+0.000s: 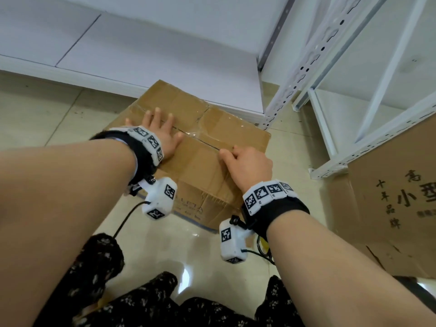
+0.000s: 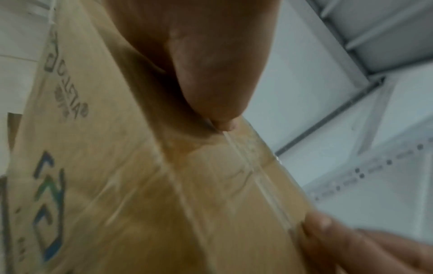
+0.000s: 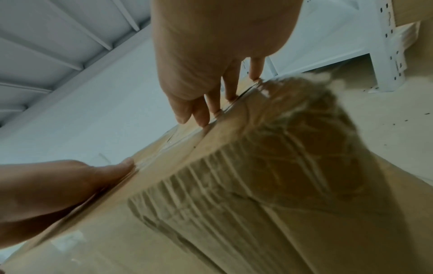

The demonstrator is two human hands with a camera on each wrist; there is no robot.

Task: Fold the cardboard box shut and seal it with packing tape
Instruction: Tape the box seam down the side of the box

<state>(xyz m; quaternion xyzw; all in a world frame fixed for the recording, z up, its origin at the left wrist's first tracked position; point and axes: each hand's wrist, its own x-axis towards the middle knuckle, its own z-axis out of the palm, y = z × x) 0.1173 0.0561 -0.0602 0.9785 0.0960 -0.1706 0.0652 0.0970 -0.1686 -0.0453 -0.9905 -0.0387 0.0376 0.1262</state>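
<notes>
A brown cardboard box (image 1: 200,166) stands on the floor with its top flaps folded down, meeting at a centre seam (image 1: 207,143). Shiny clear tape (image 1: 213,128) shows on the top. My left hand (image 1: 160,133) lies flat with its fingers spread on the left part of the top; in the left wrist view it (image 2: 211,74) presses on the cardboard (image 2: 164,185). My right hand (image 1: 245,164) sits at the near right of the seam, and its fingertips (image 3: 203,120) touch the seam edge. It holds nothing. No tape roll is in view.
A white metal shelving rack (image 1: 354,79) stands close to the right of the box. A large printed cardboard box (image 1: 389,208) leans at the far right. A white panel (image 1: 141,43) runs behind. Tiled floor (image 1: 47,114) lies to the left, and my patterned trousers (image 1: 141,303) below.
</notes>
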